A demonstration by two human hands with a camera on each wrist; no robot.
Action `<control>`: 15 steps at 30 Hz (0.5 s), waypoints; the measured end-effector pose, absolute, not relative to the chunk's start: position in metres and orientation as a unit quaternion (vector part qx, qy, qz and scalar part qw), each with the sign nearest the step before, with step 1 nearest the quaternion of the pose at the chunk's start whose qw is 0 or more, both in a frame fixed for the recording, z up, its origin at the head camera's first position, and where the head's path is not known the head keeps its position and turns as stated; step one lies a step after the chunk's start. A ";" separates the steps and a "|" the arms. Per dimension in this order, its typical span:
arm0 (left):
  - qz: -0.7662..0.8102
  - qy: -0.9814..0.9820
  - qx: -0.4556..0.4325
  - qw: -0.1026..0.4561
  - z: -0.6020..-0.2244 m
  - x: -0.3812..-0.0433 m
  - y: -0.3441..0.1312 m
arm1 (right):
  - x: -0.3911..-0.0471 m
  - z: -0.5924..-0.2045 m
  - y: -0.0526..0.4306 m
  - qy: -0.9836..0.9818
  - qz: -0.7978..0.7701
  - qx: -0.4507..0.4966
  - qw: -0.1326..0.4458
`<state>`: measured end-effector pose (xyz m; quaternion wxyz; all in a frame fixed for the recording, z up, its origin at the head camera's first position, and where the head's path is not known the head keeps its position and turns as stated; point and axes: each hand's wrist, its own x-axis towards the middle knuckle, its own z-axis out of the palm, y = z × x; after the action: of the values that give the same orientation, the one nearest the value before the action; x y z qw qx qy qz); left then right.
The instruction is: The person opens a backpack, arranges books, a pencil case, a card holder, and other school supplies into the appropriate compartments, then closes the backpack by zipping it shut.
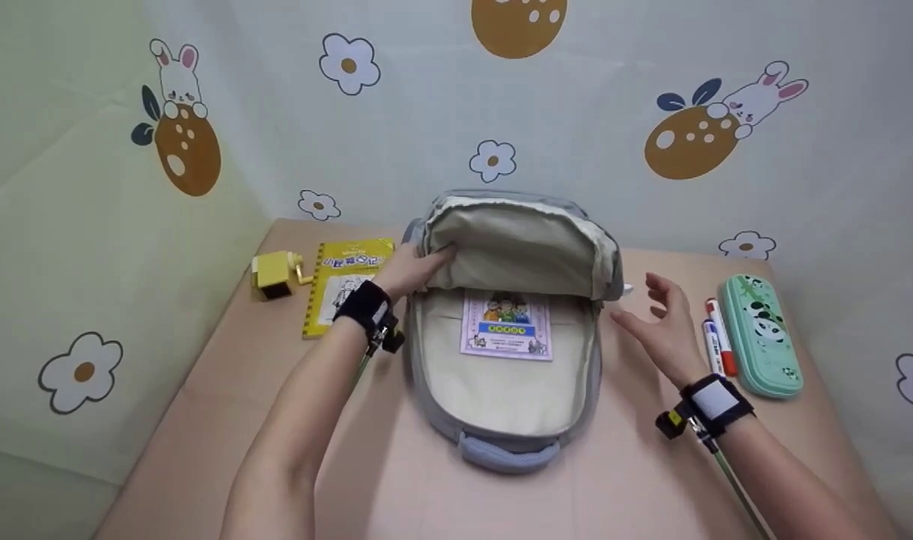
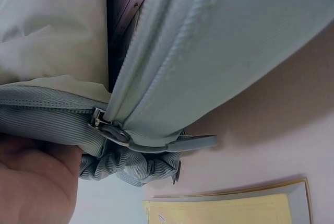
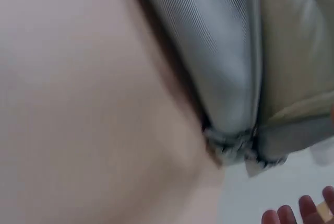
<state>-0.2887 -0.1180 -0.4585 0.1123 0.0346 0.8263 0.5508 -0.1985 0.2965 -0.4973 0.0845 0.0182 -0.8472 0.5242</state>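
Note:
A grey backpack (image 1: 587, 390) lies unzipped, its handle towards me and its cream-lined flap (image 1: 516, 251) folded up and back. My left hand (image 1: 411, 271) grips the flap's left edge, thumb on the lining. The left wrist view shows the zipper pull (image 2: 115, 132) beside that hand. Inside the bag rests a pink-bordered booklet (image 1: 506, 346), its upper part hidden by the flap. To the right of the bag, my right hand (image 1: 666, 326) hovers with fingers spread and loosely bent, holding nothing. Blurred fingertips (image 3: 287, 216) show low in the right wrist view.
Left of the bag lie a yellow spiral-bound book (image 1: 325, 289) and a yellow pencil sharpener (image 1: 276, 271) with a crank. On the right are two markers (image 1: 715, 349) and a green panda pencil case (image 1: 764, 337). A patterned cloth (image 1: 426, 112) hangs behind the table.

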 end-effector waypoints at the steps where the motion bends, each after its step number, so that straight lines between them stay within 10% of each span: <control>1: 0.553 0.825 0.034 0.113 -0.458 -0.289 -0.118 | -0.204 -0.499 0.297 -0.852 0.514 0.031 0.092; 15: 0.549 0.827 0.048 0.109 -0.459 -0.289 -0.119 | -0.254 -0.492 0.275 -0.874 0.474 0.100 0.031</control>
<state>-0.2894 -0.1192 -0.4594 0.1091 0.0480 0.8275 0.5487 -0.2535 0.2754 -0.4918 0.0315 0.0998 -0.8743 0.4739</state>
